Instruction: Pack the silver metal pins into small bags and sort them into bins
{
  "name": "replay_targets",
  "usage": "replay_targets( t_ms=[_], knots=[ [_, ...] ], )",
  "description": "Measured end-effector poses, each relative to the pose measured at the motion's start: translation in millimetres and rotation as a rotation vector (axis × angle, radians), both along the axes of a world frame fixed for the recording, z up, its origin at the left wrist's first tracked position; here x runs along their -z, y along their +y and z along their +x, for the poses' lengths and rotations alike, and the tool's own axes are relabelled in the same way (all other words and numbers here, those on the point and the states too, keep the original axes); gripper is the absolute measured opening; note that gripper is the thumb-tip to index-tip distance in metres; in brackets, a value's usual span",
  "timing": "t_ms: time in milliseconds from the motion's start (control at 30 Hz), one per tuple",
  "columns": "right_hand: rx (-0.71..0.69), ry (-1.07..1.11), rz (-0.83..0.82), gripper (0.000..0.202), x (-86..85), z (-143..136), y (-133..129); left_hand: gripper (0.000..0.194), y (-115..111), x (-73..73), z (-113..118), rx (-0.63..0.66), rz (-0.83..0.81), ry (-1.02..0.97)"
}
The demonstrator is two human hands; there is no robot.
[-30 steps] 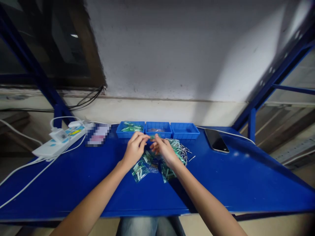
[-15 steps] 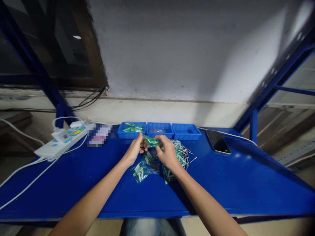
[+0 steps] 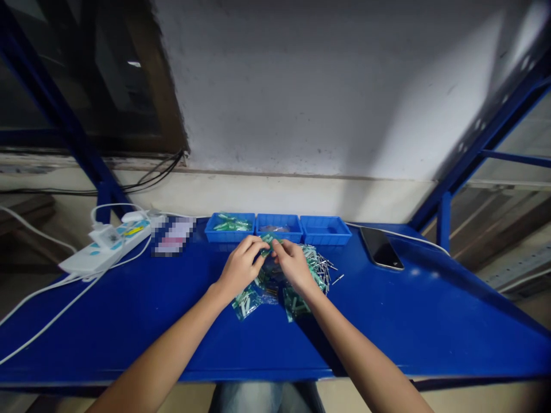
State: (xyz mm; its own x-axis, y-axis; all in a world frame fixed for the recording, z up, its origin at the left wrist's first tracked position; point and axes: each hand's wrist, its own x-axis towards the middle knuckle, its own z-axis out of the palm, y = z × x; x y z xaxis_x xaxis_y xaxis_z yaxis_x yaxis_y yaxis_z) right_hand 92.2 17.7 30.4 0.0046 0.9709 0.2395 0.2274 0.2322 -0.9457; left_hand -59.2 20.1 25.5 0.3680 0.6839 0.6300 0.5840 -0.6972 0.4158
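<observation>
A small green plastic bag (image 3: 267, 240) with pale pieces inside is pinched between both hands, just in front of the blue bins. My left hand (image 3: 241, 261) is closed on its left side, and my right hand (image 3: 293, 263) grips its right side. Below the hands lie more green bags: one with white pieces (image 3: 247, 303) at the left and another (image 3: 296, 305) under my right wrist. A pile of thin metal pins (image 3: 322, 267) spreads out beside my right hand, partly hidden by it.
Along the back stand three blue bins: the left bin (image 3: 230, 236) with green bags, the middle bin (image 3: 279, 236) with clear packets, and the right bin (image 3: 326, 239). A phone (image 3: 381, 248) lies at the right. A white power strip (image 3: 92, 255) with cables is at the left.
My left hand has moved right and turned over the bag, closer to my right hand. The bag was stretched between them before and is now more covered by the fingers.
</observation>
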Motion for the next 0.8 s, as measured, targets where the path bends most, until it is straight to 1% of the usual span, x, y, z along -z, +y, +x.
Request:
replay_targets(
  t_ms=[67,133,200,267,300,367,433,500,600,667,733,800],
  knots=[
    [0.069,-0.045,0.119,0.034,-0.6,1.6,-0.9,0.025,0.0,-1.3,1.3,0.045,-0.067,-0.001],
    [0.124,-0.149,0.272,0.030,-1.3,3.3,-2.7,0.027,1.2,-2.3,2.3,0.065,-0.212,-0.100],
    [0.132,-0.259,0.397,0.029,-1.3,4.2,-4.6,0.030,3.6,-3.0,2.1,0.070,-0.428,-0.304],
    [0.094,-0.335,0.482,0.030,0.4,3.9,-5.9,0.043,6.8,-4.1,0.5,0.090,-0.649,-0.559],
    [0.072,-0.359,0.512,0.031,1.8,3.4,-6.1,0.046,8.3,-5.1,-1.0,0.111,-0.741,-0.681],
    [0.040,-0.383,0.552,0.033,4.9,2.7,-5.8,0.041,10.8,-7.9,-4.7,0.159,-0.865,-0.882],
    [0.037,-0.382,0.570,0.035,6.8,2.9,-5.1,0.028,12.1,-11.2,-8.4,0.193,-0.912,-0.992],
    [0.059,-0.363,0.574,0.035,6.2,3.9,-4.9,0.022,11.9,-13.9,-10.4,0.195,-0.891,-1.011],
    [0.092,-0.291,0.521,0.033,1.0,3.8,-6.7,0.019,8.9,-15.6,-9.4,0.166,-0.767,-0.908],
    [0.091,-0.191,0.417,0.029,-3.5,1.7,-8.9,0.014,5.1,-16.0,-7.2,0.123,-0.598,-0.741],
    [0.057,-0.080,0.276,0.027,-7.4,-1.2,-11.0,0.008,0.5,-16.6,-5.2,0.092,-0.383,-0.480],
    [0.016,-0.012,0.167,0.032,-10.0,-3.5,-12.4,0.012,-3.6,-17.0,-3.6,0.096,-0.206,-0.232]
  ],
)
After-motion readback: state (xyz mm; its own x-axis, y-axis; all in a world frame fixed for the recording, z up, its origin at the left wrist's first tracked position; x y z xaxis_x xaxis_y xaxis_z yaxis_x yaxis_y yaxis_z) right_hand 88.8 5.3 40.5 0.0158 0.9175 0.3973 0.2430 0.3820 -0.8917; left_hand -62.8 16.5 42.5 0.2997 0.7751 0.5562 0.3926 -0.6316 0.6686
